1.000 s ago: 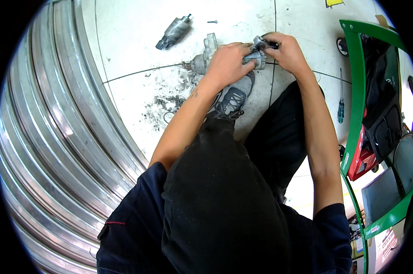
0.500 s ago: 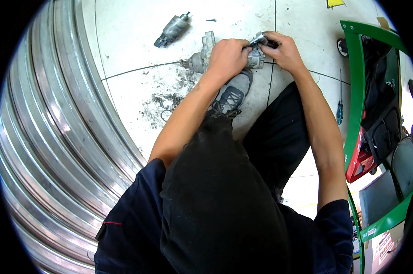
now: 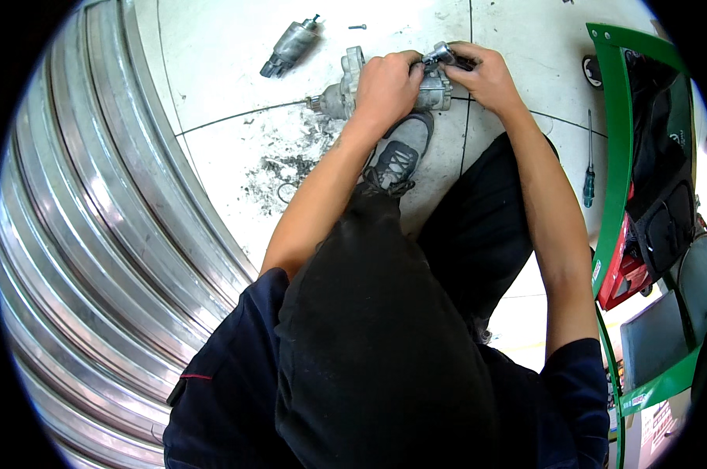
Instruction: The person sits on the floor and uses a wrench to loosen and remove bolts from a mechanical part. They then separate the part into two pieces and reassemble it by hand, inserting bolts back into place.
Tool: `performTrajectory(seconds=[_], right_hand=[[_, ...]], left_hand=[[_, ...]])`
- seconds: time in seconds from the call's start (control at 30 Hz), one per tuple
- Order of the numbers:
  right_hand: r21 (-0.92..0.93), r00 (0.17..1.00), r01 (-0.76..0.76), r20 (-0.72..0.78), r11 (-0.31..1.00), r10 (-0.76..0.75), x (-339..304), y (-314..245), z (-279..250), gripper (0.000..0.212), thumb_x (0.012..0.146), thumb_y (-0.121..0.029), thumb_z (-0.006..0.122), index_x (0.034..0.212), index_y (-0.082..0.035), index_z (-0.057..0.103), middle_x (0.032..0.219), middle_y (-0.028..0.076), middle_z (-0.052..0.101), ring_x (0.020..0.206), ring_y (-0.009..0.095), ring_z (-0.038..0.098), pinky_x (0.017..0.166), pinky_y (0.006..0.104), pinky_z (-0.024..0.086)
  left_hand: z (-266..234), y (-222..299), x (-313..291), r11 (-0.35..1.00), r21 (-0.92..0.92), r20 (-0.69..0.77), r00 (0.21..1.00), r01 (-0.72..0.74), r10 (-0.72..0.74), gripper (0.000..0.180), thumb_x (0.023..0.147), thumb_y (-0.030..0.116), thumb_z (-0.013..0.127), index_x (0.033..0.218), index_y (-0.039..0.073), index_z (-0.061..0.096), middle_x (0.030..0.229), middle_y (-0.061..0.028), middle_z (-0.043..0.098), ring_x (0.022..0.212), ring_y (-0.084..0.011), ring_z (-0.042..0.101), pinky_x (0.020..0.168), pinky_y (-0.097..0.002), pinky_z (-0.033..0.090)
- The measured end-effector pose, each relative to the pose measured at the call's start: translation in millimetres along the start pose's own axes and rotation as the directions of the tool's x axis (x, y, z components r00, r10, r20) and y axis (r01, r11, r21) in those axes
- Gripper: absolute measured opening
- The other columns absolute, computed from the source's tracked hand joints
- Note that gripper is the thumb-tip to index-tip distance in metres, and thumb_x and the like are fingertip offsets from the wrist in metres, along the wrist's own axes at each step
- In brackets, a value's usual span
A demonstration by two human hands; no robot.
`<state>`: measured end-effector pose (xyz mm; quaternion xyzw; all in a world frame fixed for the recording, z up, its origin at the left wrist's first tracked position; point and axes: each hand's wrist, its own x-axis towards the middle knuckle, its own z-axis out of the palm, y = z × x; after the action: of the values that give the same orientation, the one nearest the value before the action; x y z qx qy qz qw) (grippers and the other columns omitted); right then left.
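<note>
A grey metal starter motor [image 3: 432, 97] lies on its side on the floor, its toothed pinion end to the left and my shoe [image 3: 404, 148] against its near side. My right hand [image 3: 488, 76] is closed round the dark handle of a ratchet wrench [image 3: 442, 55]. The wrench's shiny head sits above the motor's right part, its socket end pointing left. My left hand [image 3: 386, 90] lies over the motor's middle, with thumb and fingers closed at that socket end. The fingertips partly hide the socket, and I cannot see what it fits onto.
A grey cylindrical solenoid [image 3: 292, 48] and a small bolt [image 3: 358, 27] lie beyond the motor. Black grit [image 3: 283, 172] and a thin ring [image 3: 287, 191] are on the floor at left. A screwdriver [image 3: 589, 172] lies right, beside a green-framed cart [image 3: 617, 156]. Ribbed metal [image 3: 111, 211] curves along the left.
The whole view has shifted slightly, so floor items sit a little higher in it. Both hands keep their hold, and the ratchet wrench has barely turned, if at all.
</note>
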<state>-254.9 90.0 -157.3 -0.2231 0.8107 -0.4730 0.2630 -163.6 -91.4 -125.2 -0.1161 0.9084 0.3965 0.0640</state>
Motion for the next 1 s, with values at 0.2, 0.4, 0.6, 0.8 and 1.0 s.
performTrajectory(seconds=[0.2,0.4,0.6,0.8,1.0], right_hand=[[-0.120,0.969,0.241,-0.026,0.963,-0.245,0,-4,2,0.032,0.080,-0.011,0.074,0.109,0.001,0.069,0.102,0.015,0.071,0.088,0.026,0.068,0.082,0.0320,0.053],[-0.074,0.984,0.155,-0.080,0.985,-0.160,-3,4,3,0.032,0.080,-0.012,0.073,0.109,0.002,0.069,0.097,0.016,0.071,0.087,0.025,0.069,0.081,0.0322,0.054],[0.152,0.982,-0.153,-0.087,0.976,0.167,6,-4,3,0.031,0.087,-0.019,0.070,0.109,0.003,0.068,0.076,0.006,0.067,0.066,0.011,0.060,0.065,0.0268,0.049],[0.268,0.877,-0.219,-0.367,0.938,0.310,17,19,-13,0.022,0.092,-0.021,0.069,0.100,0.000,0.067,0.069,-0.002,0.057,0.058,0.005,0.049,0.051,0.0219,0.038],[0.433,0.821,-0.200,-0.416,0.879,0.391,20,33,-21,0.020,0.092,-0.020,0.069,0.098,0.000,0.066,0.069,-0.001,0.057,0.058,0.006,0.049,0.051,0.0212,0.038]], left_hand=[[-2,-4,-1,0.999,-0.032,0.008,0.999,0.031,-0.031,0.025,0.092,0.021,0.061,0.107,0.004,0.071,0.092,-0.0243,0.069,0.089,-0.0436,0.066,0.079,-0.0477,0.052],[-13,-2,3,0.994,-0.112,0.192,0.981,0.000,0.021,0.030,0.091,0.023,0.064,0.111,0.002,0.070,0.099,-0.0230,0.070,0.096,-0.0414,0.066,0.086,-0.0445,0.052],[-9,-6,8,1.000,-0.004,0.186,0.982,0.028,-0.026,0.027,0.091,0.022,0.064,0.110,0.004,0.072,0.101,-0.0217,0.071,0.095,-0.0390,0.068,0.086,-0.0415,0.052],[-2,-17,10,0.994,-0.081,0.120,0.991,0.067,-0.057,0.028,0.091,0.017,0.061,0.115,0.006,0.071,0.104,-0.0204,0.071,0.099,-0.0382,0.068,0.090,-0.0418,0.053],[-4,-11,10,1.000,-0.019,0.297,0.955,0.022,-0.015,0.034,0.088,0.015,0.060,0.120,0.005,0.068,0.112,-0.0239,0.068,0.104,-0.0395,0.066,0.095,-0.0421,0.051]])
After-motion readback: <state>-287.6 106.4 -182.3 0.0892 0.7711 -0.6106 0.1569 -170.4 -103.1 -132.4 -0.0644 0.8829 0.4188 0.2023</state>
